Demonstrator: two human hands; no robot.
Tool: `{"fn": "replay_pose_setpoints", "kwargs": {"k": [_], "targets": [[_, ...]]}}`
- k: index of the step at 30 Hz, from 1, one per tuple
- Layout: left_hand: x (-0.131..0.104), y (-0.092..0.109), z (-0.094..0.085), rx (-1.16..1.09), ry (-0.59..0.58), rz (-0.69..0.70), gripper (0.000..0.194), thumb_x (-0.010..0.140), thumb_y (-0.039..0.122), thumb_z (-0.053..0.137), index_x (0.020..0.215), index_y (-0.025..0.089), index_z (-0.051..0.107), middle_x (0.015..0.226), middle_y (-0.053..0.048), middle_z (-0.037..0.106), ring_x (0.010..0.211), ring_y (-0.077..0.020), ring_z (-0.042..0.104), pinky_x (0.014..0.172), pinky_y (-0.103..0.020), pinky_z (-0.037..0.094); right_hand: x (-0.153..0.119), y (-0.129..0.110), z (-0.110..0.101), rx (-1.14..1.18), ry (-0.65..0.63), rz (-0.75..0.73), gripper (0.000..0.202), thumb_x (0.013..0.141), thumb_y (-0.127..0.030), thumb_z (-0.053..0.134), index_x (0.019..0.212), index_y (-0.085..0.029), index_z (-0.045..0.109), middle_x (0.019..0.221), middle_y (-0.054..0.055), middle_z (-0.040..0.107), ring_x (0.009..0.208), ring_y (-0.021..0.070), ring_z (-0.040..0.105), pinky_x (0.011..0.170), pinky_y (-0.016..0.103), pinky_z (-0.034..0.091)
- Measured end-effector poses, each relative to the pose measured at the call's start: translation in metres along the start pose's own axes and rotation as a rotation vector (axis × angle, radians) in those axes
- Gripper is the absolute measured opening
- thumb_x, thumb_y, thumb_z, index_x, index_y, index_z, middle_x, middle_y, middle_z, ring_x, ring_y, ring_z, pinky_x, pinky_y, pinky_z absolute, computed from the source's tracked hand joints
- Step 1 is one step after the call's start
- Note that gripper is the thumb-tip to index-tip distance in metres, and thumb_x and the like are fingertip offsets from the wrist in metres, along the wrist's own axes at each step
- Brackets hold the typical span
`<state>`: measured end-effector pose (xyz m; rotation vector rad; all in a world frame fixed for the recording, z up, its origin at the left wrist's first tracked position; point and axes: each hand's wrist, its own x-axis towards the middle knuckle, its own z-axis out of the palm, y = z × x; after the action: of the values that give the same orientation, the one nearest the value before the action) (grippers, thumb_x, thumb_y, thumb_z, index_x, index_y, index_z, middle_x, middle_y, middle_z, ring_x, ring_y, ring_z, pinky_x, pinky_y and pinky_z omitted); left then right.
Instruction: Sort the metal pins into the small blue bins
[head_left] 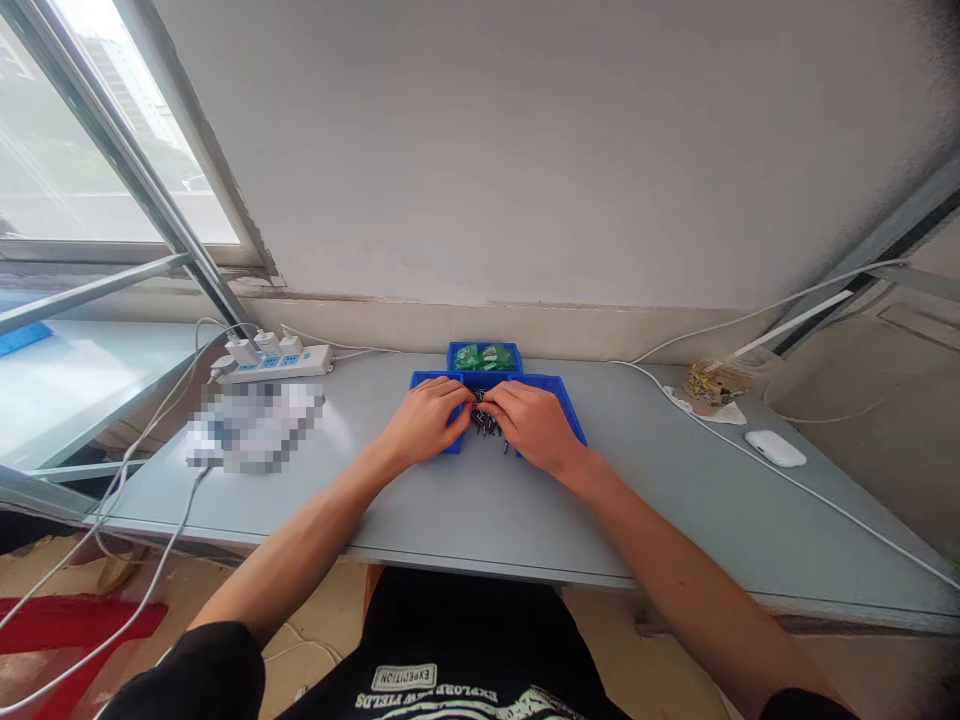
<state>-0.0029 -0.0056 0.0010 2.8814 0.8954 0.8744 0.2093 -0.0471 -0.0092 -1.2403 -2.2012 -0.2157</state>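
My left hand (430,417) and my right hand (529,420) meet fingertip to fingertip over a heap of small dark metal parts (487,423). Both have their fingers pinched together; what sits between the fingertips is too small to name. Under the left hand lies a blue bin (422,379), mostly covered by it. Another blue bin (568,405) stands partly beneath the right hand. Behind them, a smaller blue bin (517,348) holds green bagged items (480,357).
A white power strip (279,364) with plugs and cables is at the back left, near a blurred-out object (255,425). To the right are a white earbud case (775,448), a tipped clear container (742,370) with small parts, and a white cable (750,450) across the table.
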Motion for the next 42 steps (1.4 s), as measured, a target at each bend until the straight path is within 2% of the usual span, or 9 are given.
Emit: {"fn": "replay_pose_setpoints", "kwargs": {"k": [3, 10, 15, 20, 25, 29, 34, 39, 42], "targets": [[0.0003, -0.0006, 0.0002, 0.016, 0.014, -0.012, 0.025, 0.104, 0.027, 0.046, 0.100, 0.021, 0.069, 0.098, -0.006, 0.072, 0.093, -0.0217, 0.066, 0.086, -0.036, 0.049, -0.0007, 0.0003, 0.0003, 0.025, 0.022, 0.011, 0.018, 0.107, -0.033, 0.051, 0.111, -0.021, 0.063, 0.102, 0.006, 0.074, 0.092, 0.0211, 0.067, 0.079, 0.031, 0.045], [0.0007, 0.0006, -0.0010, 0.000, 0.003, 0.009, 0.025, 0.104, 0.026, 0.045, 0.098, 0.020, 0.069, 0.097, -0.006, 0.072, 0.090, -0.0213, 0.065, 0.086, -0.035, 0.049, 0.0002, 0.0008, 0.0003, -0.004, -0.013, 0.005, 0.026, 0.110, -0.029, 0.043, 0.098, -0.020, 0.064, 0.096, 0.006, 0.074, 0.089, 0.0201, 0.067, 0.077, 0.031, 0.044], [0.0005, 0.0010, -0.0013, -0.005, -0.005, 0.000, 0.024, 0.104, 0.026, 0.046, 0.098, 0.020, 0.069, 0.097, -0.006, 0.072, 0.090, -0.0213, 0.064, 0.086, -0.035, 0.049, 0.0003, -0.0008, 0.0000, 0.032, -0.001, 0.011, 0.019, 0.108, -0.033, 0.049, 0.112, -0.020, 0.063, 0.102, 0.007, 0.075, 0.091, 0.0210, 0.068, 0.078, 0.031, 0.045], [0.0004, 0.0015, -0.0012, -0.011, -0.019, 0.020, 0.024, 0.104, 0.025, 0.046, 0.099, 0.020, 0.069, 0.098, -0.006, 0.072, 0.092, -0.0214, 0.065, 0.087, -0.036, 0.049, -0.0003, 0.0012, 0.0032, -0.005, -0.026, 0.007, 0.027, 0.110, -0.031, 0.043, 0.099, -0.020, 0.064, 0.094, 0.006, 0.074, 0.085, 0.0202, 0.067, 0.074, 0.031, 0.043], [0.0010, 0.0007, -0.0007, -0.011, -0.019, 0.012, 0.023, 0.104, 0.025, 0.046, 0.098, 0.020, 0.068, 0.097, -0.006, 0.072, 0.090, -0.0212, 0.064, 0.086, -0.036, 0.049, -0.0011, 0.0018, 0.0038, 0.023, -0.018, -0.010, 0.020, 0.108, -0.035, 0.051, 0.112, -0.020, 0.063, 0.101, 0.006, 0.075, 0.089, 0.0201, 0.068, 0.076, 0.030, 0.044], [0.0008, 0.0000, -0.0003, -0.014, -0.028, 0.028, 0.023, 0.104, 0.026, 0.046, 0.099, 0.020, 0.068, 0.098, -0.005, 0.072, 0.090, -0.0209, 0.064, 0.086, -0.035, 0.048, -0.0013, 0.0013, 0.0045, -0.006, -0.014, -0.004, 0.028, 0.110, -0.034, 0.044, 0.097, -0.020, 0.063, 0.088, 0.005, 0.073, 0.079, 0.0192, 0.066, 0.071, 0.030, 0.041], [-0.0003, -0.0004, -0.0003, -0.007, -0.042, 0.022, 0.023, 0.104, 0.025, 0.046, 0.097, 0.020, 0.067, 0.097, -0.005, 0.071, 0.090, -0.0205, 0.063, 0.085, -0.035, 0.047, -0.0016, 0.0015, 0.0052, 0.040, 0.001, -0.030, 0.021, 0.108, -0.037, 0.051, 0.112, -0.019, 0.062, 0.098, 0.006, 0.074, 0.085, 0.0207, 0.068, 0.072, 0.031, 0.043], [0.0003, 0.0002, -0.0008, -0.011, -0.044, 0.022, 0.023, 0.104, 0.025, 0.046, 0.099, 0.020, 0.068, 0.098, -0.004, 0.071, 0.090, -0.0204, 0.063, 0.086, -0.035, 0.047, -0.0015, 0.0019, 0.0049, 0.005, -0.033, -0.016, 0.023, 0.109, -0.032, 0.046, 0.098, -0.020, 0.061, 0.089, 0.005, 0.072, 0.080, 0.0205, 0.066, 0.070, 0.031, 0.042], [0.0005, 0.0003, -0.0007, -0.003, -0.054, 0.017, 0.023, 0.104, 0.025, 0.045, 0.097, 0.020, 0.067, 0.097, -0.005, 0.071, 0.090, -0.0206, 0.063, 0.085, -0.035, 0.047, -0.0015, 0.0013, 0.0047, 0.024, -0.029, -0.035, 0.018, 0.108, -0.033, 0.049, 0.109, -0.020, 0.061, 0.098, 0.006, 0.074, 0.088, 0.0213, 0.068, 0.073, 0.031, 0.043]]}}
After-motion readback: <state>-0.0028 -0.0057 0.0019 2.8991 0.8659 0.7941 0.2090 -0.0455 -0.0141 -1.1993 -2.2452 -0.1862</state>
